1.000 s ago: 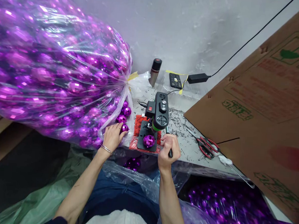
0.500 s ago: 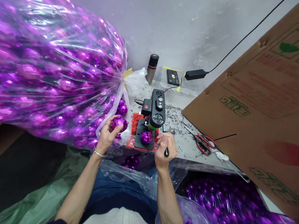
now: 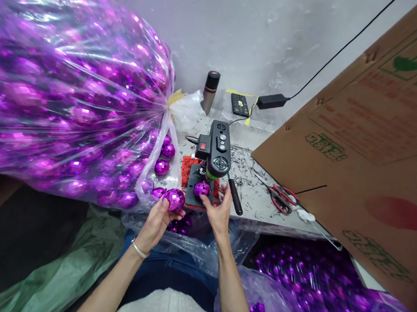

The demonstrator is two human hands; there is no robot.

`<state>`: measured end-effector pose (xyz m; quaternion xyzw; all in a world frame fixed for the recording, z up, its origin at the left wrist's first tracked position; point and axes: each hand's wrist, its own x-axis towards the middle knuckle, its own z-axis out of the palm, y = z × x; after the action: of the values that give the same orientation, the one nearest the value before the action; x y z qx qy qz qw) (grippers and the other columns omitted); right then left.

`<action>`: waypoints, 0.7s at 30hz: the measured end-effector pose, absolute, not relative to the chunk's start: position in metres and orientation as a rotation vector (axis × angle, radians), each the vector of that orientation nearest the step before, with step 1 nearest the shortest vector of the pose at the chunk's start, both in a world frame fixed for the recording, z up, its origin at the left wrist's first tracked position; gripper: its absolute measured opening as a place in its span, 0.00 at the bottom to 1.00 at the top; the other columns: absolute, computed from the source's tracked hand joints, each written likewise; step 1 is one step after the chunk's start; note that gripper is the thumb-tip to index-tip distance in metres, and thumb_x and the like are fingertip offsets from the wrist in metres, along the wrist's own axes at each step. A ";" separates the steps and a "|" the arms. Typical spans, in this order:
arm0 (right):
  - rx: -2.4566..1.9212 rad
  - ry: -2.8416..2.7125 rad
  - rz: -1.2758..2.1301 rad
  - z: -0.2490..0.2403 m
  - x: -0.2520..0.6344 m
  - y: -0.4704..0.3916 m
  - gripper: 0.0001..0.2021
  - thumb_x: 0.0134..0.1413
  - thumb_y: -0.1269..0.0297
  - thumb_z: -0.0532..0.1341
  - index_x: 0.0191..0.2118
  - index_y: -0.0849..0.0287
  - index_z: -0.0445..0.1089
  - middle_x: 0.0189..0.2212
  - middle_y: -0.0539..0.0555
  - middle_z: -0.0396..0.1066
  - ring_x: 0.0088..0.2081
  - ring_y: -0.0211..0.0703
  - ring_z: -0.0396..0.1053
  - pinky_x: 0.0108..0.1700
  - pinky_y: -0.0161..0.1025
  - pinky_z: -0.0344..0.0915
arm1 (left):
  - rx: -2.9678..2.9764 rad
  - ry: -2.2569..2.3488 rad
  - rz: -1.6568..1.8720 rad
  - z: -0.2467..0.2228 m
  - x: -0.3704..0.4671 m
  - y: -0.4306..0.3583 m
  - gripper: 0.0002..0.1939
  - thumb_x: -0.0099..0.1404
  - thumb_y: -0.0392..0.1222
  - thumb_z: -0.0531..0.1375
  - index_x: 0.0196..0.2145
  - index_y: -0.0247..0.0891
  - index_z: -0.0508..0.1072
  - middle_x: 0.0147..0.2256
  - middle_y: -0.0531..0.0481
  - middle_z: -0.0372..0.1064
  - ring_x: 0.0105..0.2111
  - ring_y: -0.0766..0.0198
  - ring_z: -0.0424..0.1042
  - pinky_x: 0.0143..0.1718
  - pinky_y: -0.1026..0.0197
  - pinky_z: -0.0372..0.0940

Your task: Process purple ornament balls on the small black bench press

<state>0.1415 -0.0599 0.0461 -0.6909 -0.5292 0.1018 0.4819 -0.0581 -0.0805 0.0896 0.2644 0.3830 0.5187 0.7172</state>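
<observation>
Changing grip | lever (image 3: 234,196) has been released, just beside right hand (image 3: 219,215), fingers spread; purple ball (image 3: 201,189) at its thumb is thus reachable | second ball (image 3: 174,199), grasped in left hand (image 3: 156,222), brought nearer the right

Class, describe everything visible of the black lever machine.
The black, seemingly plastic machine has two round vents, silver buttons, a side box with a red switch, a green band and a slanting lever. Its plate, over a red mat, bears a shiny purple faceted ball. The right hand is near the lever; contact is unclear.
</observation>
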 end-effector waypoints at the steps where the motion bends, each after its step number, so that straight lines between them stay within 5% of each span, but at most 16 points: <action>1: -1.724 -1.321 0.256 0.039 0.139 -0.060 0.51 0.53 0.32 0.64 0.71 0.60 0.51 0.62 0.71 0.67 0.63 0.62 0.67 0.63 0.62 0.66 | 0.568 0.834 1.130 0.088 -0.058 -0.080 0.29 0.60 0.63 0.71 0.47 0.37 0.77 0.39 0.45 0.80 0.35 0.57 0.81 0.34 0.59 0.76; 5: -1.788 -1.427 0.233 0.030 0.124 -0.055 0.51 0.53 0.32 0.65 0.72 0.59 0.50 0.63 0.70 0.68 0.64 0.63 0.67 0.64 0.63 0.64 | 0.482 0.770 1.068 0.087 -0.057 -0.077 0.27 0.64 0.53 0.70 0.57 0.43 0.73 0.50 0.44 0.79 0.47 0.54 0.81 0.43 0.57 0.77; 9: -1.751 -1.451 0.192 0.033 0.115 -0.051 0.42 0.60 0.39 0.62 0.70 0.61 0.54 0.59 0.69 0.71 0.61 0.59 0.70 0.62 0.60 0.68 | 0.393 0.746 1.041 0.088 -0.059 -0.074 0.28 0.67 0.52 0.67 0.62 0.46 0.70 0.55 0.44 0.77 0.48 0.56 0.80 0.40 0.60 0.77; 16: -1.556 -1.682 0.111 0.005 0.122 -0.117 0.32 0.61 0.53 0.65 0.67 0.58 0.60 0.58 0.66 0.72 0.59 0.56 0.72 0.61 0.59 0.72 | 0.459 0.781 1.043 0.079 -0.064 -0.075 0.25 0.65 0.50 0.68 0.58 0.43 0.74 0.50 0.45 0.79 0.45 0.56 0.81 0.43 0.58 0.76; 21: -1.725 -1.963 0.440 -0.022 0.126 -0.156 0.25 0.65 0.59 0.59 0.66 0.56 0.65 0.61 0.67 0.71 0.63 0.57 0.70 0.62 0.59 0.70 | 0.589 0.787 1.009 0.078 -0.063 -0.071 0.27 0.59 0.56 0.73 0.51 0.38 0.78 0.42 0.45 0.81 0.41 0.55 0.82 0.48 0.53 0.76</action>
<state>0.1264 -0.1559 -0.0216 -0.6313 -0.7186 0.1610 0.2432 -0.0628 -0.0711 0.0783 0.2707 0.3617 0.4640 0.7620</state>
